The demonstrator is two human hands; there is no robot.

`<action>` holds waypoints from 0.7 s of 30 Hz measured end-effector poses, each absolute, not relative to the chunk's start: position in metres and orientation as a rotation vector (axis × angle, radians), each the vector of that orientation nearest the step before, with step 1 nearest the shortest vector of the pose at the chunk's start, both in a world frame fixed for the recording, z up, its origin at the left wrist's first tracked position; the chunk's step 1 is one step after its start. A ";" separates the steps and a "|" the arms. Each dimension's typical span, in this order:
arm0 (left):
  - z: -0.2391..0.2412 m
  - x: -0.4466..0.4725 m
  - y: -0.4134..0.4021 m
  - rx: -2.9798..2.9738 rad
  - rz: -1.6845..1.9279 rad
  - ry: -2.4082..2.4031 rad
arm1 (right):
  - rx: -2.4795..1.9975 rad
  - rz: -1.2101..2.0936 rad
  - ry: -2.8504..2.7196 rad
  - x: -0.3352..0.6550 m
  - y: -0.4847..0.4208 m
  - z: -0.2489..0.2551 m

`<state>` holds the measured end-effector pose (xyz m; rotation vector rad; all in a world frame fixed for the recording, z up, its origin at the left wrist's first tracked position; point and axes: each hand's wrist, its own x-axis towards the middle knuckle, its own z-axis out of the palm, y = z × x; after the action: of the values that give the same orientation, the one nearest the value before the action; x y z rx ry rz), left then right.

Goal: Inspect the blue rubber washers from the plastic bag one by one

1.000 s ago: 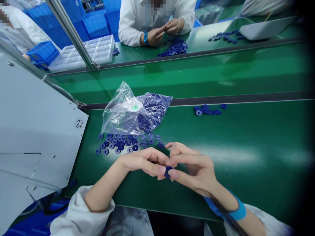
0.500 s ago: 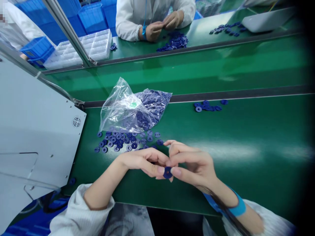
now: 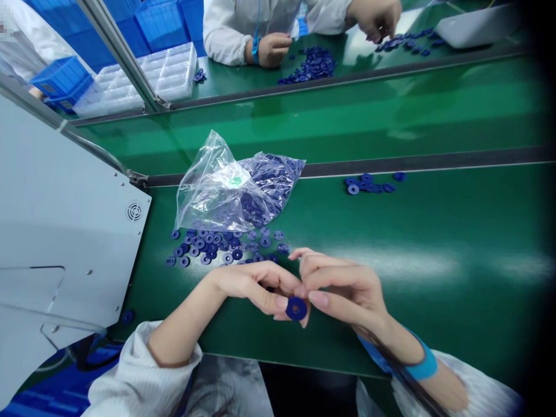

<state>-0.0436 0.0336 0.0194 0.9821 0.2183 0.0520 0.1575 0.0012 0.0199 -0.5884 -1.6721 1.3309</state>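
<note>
A dark blue washer (image 3: 296, 308), a flat round disc with a small centre hole, is held up with its face toward me. My left hand (image 3: 258, 288) pinches it by its left edge between thumb and fingers. From the other side, my right hand (image 3: 343, 284) has its thumb and fingertips closed in at the washer's right edge; the fingers behind the disc are partly hidden. Beyond my hands, many loose blue washers (image 3: 211, 247) lie scattered on the green table (image 3: 434, 231). Just behind them rests a clear plastic bag (image 3: 208, 191) full of the same washers.
A small group of washers (image 3: 367, 184) lies at the back right. One washer (image 3: 127, 316) sits by the grey machine housing (image 3: 69, 220) on the left. Across the green divider (image 3: 304, 139), a co-worker's hand (image 3: 377, 17) reaches to washers near a white tray (image 3: 478, 28).
The washer has turned to show its face more fully, and my right thumb has slid slightly right off it. Opposite, the co-worker's hands have parted, one moving right to loose washers.
</note>
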 end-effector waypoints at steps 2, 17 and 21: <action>0.020 -0.044 0.034 0.987 0.036 0.235 | -0.589 1.327 -1.669 0.157 0.002 0.022; 0.018 -0.038 0.028 1.058 0.196 0.437 | -0.617 0.871 -1.816 0.149 -0.001 0.012; 0.017 -0.037 0.027 1.006 0.165 0.367 | -0.608 0.858 -1.847 0.151 0.001 0.011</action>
<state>-0.0374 0.0272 0.0166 1.0056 0.3672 0.1646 0.1514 0.0006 0.0108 -0.6078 -1.8473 0.8578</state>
